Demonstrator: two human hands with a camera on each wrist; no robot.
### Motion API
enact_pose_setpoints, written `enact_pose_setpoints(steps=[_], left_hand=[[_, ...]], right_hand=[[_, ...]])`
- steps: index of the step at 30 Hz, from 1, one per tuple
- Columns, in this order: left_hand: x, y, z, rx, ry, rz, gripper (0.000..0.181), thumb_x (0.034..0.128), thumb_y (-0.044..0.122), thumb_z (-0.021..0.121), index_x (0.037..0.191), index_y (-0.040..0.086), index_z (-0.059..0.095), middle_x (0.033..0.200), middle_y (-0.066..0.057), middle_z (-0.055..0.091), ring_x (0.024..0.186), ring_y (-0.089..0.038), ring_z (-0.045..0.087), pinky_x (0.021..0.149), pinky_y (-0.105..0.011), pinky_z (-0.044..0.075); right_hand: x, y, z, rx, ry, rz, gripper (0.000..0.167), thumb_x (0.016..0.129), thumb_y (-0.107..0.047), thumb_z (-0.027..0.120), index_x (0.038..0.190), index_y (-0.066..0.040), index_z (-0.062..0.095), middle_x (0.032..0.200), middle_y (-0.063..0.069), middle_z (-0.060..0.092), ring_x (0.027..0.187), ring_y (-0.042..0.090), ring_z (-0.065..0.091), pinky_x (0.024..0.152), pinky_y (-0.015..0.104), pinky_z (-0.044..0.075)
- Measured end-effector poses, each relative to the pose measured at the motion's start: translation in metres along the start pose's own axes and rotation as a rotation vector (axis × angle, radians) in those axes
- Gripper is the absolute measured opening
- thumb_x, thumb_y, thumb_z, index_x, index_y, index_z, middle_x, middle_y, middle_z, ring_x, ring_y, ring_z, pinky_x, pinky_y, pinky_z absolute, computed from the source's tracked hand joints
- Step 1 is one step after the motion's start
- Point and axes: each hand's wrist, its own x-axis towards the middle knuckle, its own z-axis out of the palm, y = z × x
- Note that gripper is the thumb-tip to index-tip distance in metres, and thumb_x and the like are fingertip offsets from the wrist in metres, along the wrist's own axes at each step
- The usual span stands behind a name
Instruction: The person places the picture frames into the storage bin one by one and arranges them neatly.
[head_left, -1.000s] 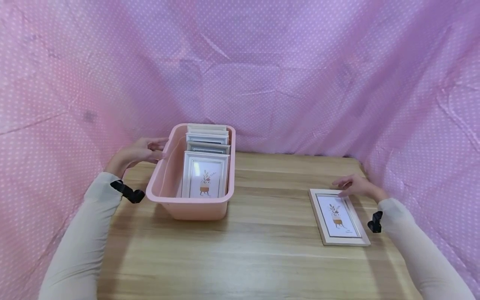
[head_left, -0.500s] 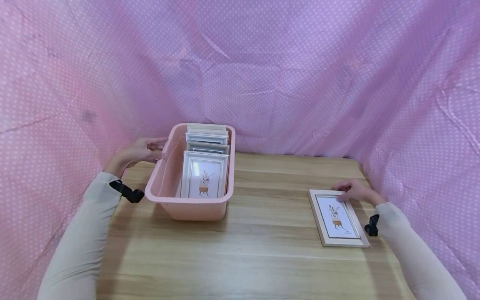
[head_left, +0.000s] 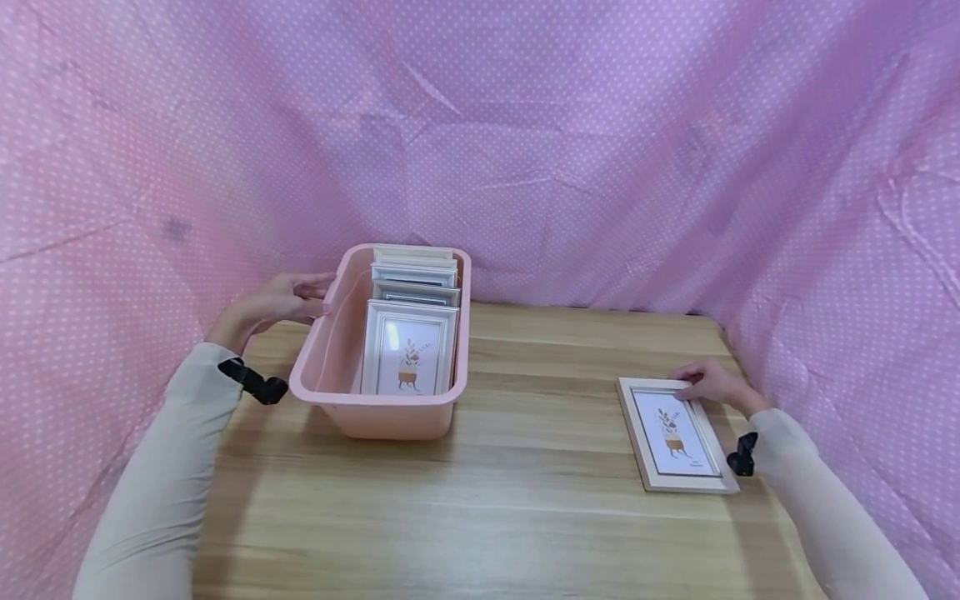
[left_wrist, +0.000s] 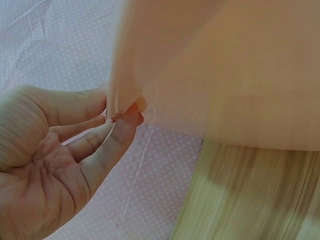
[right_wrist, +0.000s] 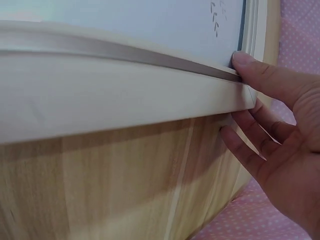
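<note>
A pink plastic basin [head_left: 393, 402] stands on the left part of the table. My left hand [head_left: 270, 304] pinches its left rim, thumb on one side and fingertips on the other, as the left wrist view shows of the basin wall [left_wrist: 175, 60]. Several picture frames [head_left: 411, 348] lean in a row inside, along the right wall. At the right a cream picture frame [head_left: 673, 437] with a potted-plant print lies face up. My right hand [head_left: 712, 385] holds its far right corner. In the right wrist view the thumb [right_wrist: 265, 75] presses on the face while fingers reach beneath the edge.
The wooden table [head_left: 525, 517] carries the basin and the loose frame. Pink dotted cloth [head_left: 525, 150] hangs close around the back and both sides. A black wrist camera mount sits on each sleeve.
My right hand has moved slightly and its fingers have closed on the corner of the cream picture frame. The left hand and the basin stay practically where they were.
</note>
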Motion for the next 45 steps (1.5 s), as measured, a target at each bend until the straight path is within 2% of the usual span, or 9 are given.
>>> enact_pose_setpoints(steps=[3,7,10,15,21,27,32,38,45], left_hand=[[-0.001,0.000,-0.001,0.003,0.003,-0.003,0.073,0.1007,0.012,0.063,0.161,0.003,0.023,0.151,-0.035,0.044,0.130,-0.039,0.055,0.093,-0.033,0.062],[-0.002,-0.002,-0.001,-0.021,-0.001,0.010,0.073,0.1007,0.011,0.063,0.161,0.002,0.023,0.151,-0.036,0.044,0.119,-0.021,0.064,0.092,-0.030,0.063],[-0.002,-0.003,-0.001,-0.036,-0.013,0.023,0.073,0.1007,0.009,0.062,0.161,0.000,0.022,0.151,-0.036,0.043,0.114,-0.012,0.063,0.092,-0.029,0.062],[-0.001,-0.002,-0.002,-0.021,-0.013,0.019,0.073,0.1016,0.012,0.062,0.161,0.001,0.021,0.153,-0.035,0.042,0.127,-0.030,0.058,0.095,-0.031,0.062],[-0.001,0.000,0.000,-0.028,-0.011,0.012,0.073,0.1011,0.011,0.062,0.161,0.001,0.022,0.150,-0.035,0.044,0.123,-0.027,0.061,0.094,-0.032,0.062],[-0.002,-0.001,0.001,-0.027,-0.017,0.012,0.072,0.1016,0.010,0.061,0.161,0.000,0.021,0.152,-0.036,0.042,0.127,-0.034,0.057,0.095,-0.032,0.062],[-0.001,0.001,0.000,-0.020,-0.006,0.017,0.072,0.1014,0.012,0.062,0.161,0.001,0.023,0.151,-0.035,0.044,0.123,-0.027,0.060,0.094,-0.031,0.062],[-0.001,0.002,-0.003,-0.013,-0.002,0.010,0.072,0.1008,0.011,0.062,0.161,0.002,0.023,0.150,-0.035,0.045,0.120,-0.022,0.062,0.094,-0.030,0.062],[-0.001,-0.001,-0.002,-0.017,-0.013,0.015,0.073,0.1004,0.010,0.063,0.161,0.000,0.023,0.147,-0.036,0.046,0.109,-0.010,0.064,0.092,-0.030,0.063]], right_hand=[[0.002,0.000,0.000,0.008,0.017,-0.008,0.039,0.081,-0.010,0.085,0.112,0.010,0.073,0.111,0.028,0.073,0.087,0.002,0.059,0.073,0.013,0.050],[0.002,0.000,0.002,0.026,0.024,-0.001,0.039,0.081,-0.009,0.085,0.112,0.010,0.073,0.113,0.029,0.073,0.086,0.000,0.059,0.073,0.013,0.051],[0.000,-0.001,0.004,0.026,0.032,0.020,0.038,0.082,-0.010,0.084,0.114,0.009,0.073,0.114,0.029,0.072,0.088,0.002,0.060,0.074,0.013,0.051],[-0.002,-0.003,0.008,0.030,0.072,0.018,0.038,0.082,-0.009,0.084,0.113,0.009,0.073,0.114,0.030,0.072,0.089,0.001,0.060,0.073,0.012,0.051],[-0.005,-0.005,0.010,0.045,0.110,-0.009,0.036,0.081,-0.005,0.084,0.111,0.012,0.073,0.109,0.031,0.072,0.084,-0.002,0.059,0.069,0.013,0.051],[-0.005,-0.015,0.006,0.019,0.112,-0.002,0.037,0.083,-0.007,0.082,0.115,0.010,0.072,0.108,0.028,0.072,0.083,0.005,0.055,0.069,0.016,0.048],[0.000,-0.023,-0.001,0.031,0.141,-0.012,0.039,0.086,-0.008,0.080,0.118,0.010,0.070,0.111,0.029,0.070,0.081,0.007,0.053,0.066,0.018,0.047],[0.004,-0.032,-0.008,0.131,0.141,0.022,0.044,0.086,-0.010,0.082,0.123,0.009,0.068,0.095,0.019,0.069,0.074,0.004,0.051,0.059,0.018,0.049],[0.005,-0.045,-0.016,0.198,0.111,-0.071,0.042,0.083,0.000,0.081,0.118,0.017,0.066,0.105,0.030,0.073,0.078,0.001,0.060,0.063,0.017,0.053]])
